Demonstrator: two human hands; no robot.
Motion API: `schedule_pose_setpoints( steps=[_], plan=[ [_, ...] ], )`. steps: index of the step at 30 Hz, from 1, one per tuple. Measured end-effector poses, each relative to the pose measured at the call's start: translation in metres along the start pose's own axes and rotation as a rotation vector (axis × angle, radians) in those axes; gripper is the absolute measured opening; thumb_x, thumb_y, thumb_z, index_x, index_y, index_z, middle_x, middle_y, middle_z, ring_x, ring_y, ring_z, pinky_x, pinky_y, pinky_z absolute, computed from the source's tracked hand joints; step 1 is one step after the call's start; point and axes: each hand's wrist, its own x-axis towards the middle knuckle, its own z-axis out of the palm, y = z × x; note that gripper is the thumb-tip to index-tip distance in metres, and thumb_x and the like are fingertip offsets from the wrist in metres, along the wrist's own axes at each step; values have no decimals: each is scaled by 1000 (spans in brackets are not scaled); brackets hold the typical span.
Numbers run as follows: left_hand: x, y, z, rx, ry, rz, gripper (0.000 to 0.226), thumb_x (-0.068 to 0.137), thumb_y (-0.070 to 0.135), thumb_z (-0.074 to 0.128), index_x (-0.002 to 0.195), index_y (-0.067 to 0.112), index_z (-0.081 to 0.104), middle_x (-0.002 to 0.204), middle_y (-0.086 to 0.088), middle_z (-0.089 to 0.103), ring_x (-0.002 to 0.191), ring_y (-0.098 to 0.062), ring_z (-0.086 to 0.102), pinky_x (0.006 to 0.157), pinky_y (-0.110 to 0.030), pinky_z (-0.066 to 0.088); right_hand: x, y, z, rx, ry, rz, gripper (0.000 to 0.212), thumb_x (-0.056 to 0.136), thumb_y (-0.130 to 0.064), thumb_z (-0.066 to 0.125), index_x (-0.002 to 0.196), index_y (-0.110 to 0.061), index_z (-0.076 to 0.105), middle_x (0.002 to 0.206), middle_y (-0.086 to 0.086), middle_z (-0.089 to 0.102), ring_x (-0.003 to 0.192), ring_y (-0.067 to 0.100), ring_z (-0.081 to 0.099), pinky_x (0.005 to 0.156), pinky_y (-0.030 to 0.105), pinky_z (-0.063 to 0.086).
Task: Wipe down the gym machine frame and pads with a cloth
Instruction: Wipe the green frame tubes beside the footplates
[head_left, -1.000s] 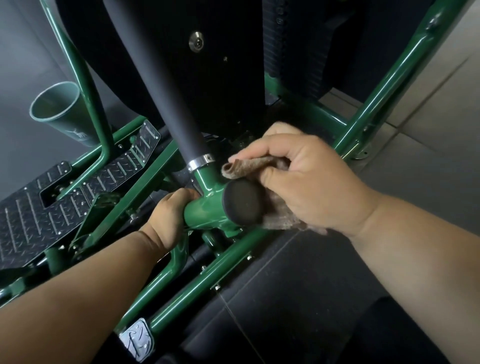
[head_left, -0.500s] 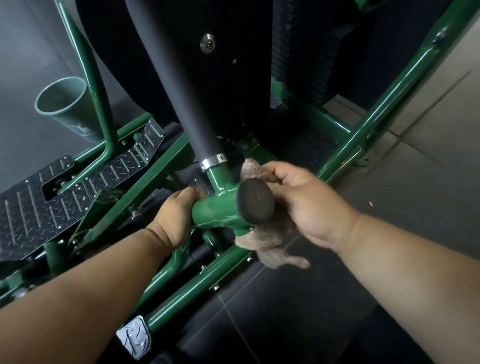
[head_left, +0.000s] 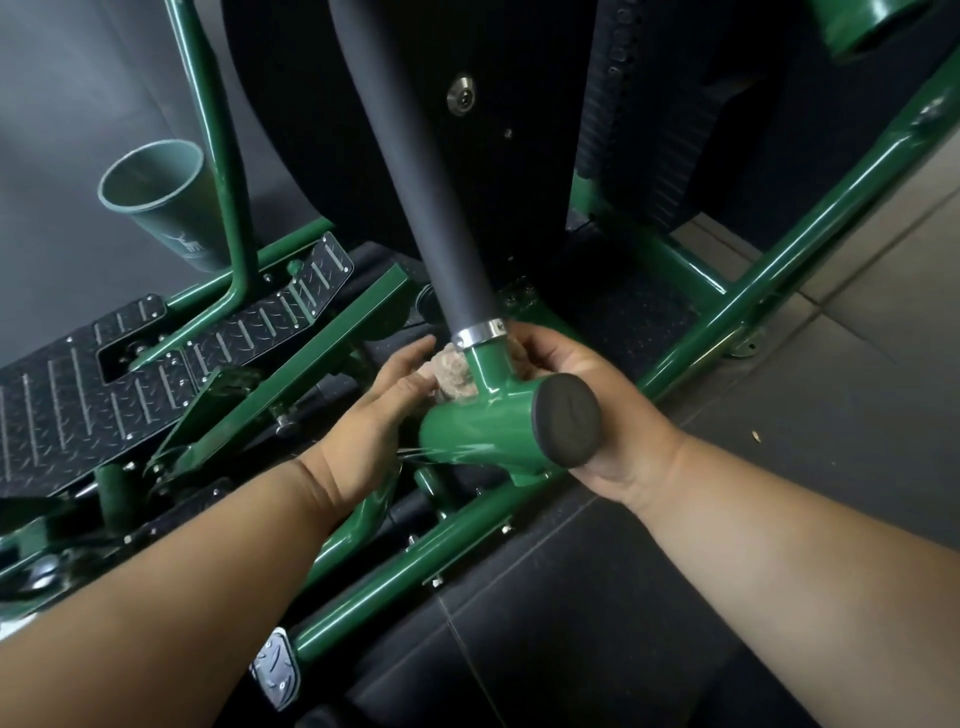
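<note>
While the green post (head_left: 485, 364) hides it, both hands' fingers (head_left: 415, 353) meet the cloth (head_left: 454, 379).

Both hands meet behind a green tube (head_left: 480, 431): the right hand (head_left: 582, 384) curls around a brown cloth (head_left: 457, 376), the left hand (head_left: 387, 402) touches it with straight fingers.
</note>
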Motion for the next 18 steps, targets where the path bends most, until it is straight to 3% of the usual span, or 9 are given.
schedule_pose_setpoints(
  steps=[2,5,7,10,12,15,18],
  plan=[
    [-20,17,11,9,-8,36,69,90,50,66,151,22,51,140,-15,65,121,-31,68,102,-47,55,1,-2,0,19,-49,10,39,76,-15,68,115,-20,72,101,7,77,92,21,71,91,39,58],
    [-31,15,13,17,-42,54,49,96,39,63,130,4,65,130,-23,68,120,-40,67,106,-54,52,4,-5,-4,-84,-81,-5,37,83,-5,69,117,-17,70,105,9,74,94,23,69,86,35,59],
    [-29,19,14,16,-35,100,41,97,34,69,112,-4,66,110,-19,72,100,-29,69,97,-46,55,8,-6,-7,-154,-83,-35,35,94,5,62,123,-14,68,111,11,69,99,22,66,89,33,58],
    [-20,20,11,-1,-20,179,19,95,19,73,92,3,62,86,-8,65,77,-14,60,76,-28,53,12,-9,-11,-136,-77,-68,49,89,12,63,115,-27,74,102,1,64,95,15,63,87,26,58],
    [-15,23,6,52,5,227,15,96,12,69,85,7,59,82,-7,63,74,-14,57,71,-22,50,14,-7,-13,-126,-74,-73,51,88,12,65,108,-33,79,101,0,60,97,18,57,86,24,56],
    [-11,22,-16,112,85,239,18,95,6,64,81,4,53,68,4,61,61,-7,54,59,-19,46,15,-3,-20,-176,-20,-52,44,83,-5,65,118,-28,77,116,12,66,101,18,62,84,25,54],
    [-15,17,-42,114,4,151,40,76,28,71,90,-7,58,80,-10,66,70,-20,60,68,-31,53,7,-4,-15,-197,-148,19,30,81,-10,70,106,-23,80,93,-3,76,80,6,70,73,23,55]
  ],
)
